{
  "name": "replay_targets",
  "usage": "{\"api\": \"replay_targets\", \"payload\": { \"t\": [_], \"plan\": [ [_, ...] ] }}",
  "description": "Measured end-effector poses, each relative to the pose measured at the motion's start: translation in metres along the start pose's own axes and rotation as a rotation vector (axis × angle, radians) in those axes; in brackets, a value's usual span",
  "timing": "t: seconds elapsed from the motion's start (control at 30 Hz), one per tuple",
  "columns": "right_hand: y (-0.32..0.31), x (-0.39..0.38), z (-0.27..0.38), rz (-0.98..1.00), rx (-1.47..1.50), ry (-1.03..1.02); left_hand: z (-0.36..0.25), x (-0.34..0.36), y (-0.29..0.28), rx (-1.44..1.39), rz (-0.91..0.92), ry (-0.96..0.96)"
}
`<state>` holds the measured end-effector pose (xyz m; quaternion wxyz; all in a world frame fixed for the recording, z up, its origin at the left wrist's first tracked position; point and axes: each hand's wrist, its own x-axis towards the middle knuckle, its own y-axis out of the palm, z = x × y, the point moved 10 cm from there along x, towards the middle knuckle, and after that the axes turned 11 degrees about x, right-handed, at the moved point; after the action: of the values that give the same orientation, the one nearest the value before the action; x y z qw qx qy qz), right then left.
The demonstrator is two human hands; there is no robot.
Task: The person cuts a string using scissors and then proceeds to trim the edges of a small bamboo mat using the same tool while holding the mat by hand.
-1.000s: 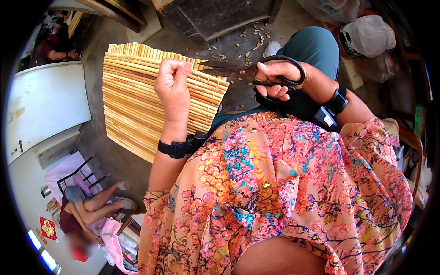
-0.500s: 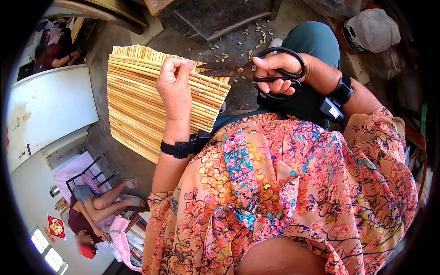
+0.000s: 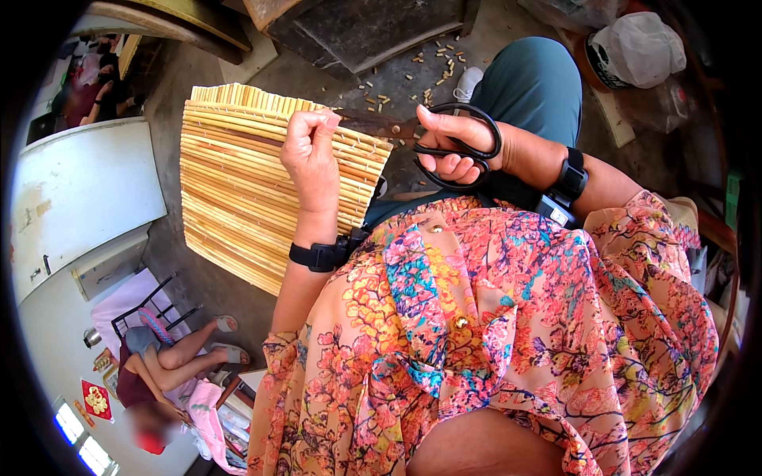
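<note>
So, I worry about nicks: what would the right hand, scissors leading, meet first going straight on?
Probably the left hand, which pinches the slatted mat roughly in line with the scissors; depth is unclear, so the mat's edge could come first.

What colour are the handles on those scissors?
Black. The scissor handles show best in the head view, gripped by the right hand.

Home interior by the look, red wall hanging [image 3: 98,399], bright window [image 3: 69,424], grey floor [image 3: 210,285]
</note>
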<state>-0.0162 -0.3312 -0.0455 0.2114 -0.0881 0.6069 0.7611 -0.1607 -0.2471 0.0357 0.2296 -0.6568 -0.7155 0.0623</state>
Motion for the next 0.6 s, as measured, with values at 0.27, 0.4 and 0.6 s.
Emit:
{"api": "replay_targets", "payload": {
  "t": [0.27, 0.4, 0.6],
  "plan": [
    [-0.013, 0.008, 0.007, -0.05, -0.09, -0.008, 0.001, 0.001, 0.01, 0.053, 0.007, -0.006],
    [-0.013, 0.011, 0.012, -0.086, -0.18, -0.081, 0.009, 0.001, 0.01, 0.097, 0.012, -0.045],
    [-0.022, 0.012, 0.014, -0.124, -0.268, -0.07, 0.019, 0.001, 0.01, 0.138, 0.008, -0.063]
  ]
}}
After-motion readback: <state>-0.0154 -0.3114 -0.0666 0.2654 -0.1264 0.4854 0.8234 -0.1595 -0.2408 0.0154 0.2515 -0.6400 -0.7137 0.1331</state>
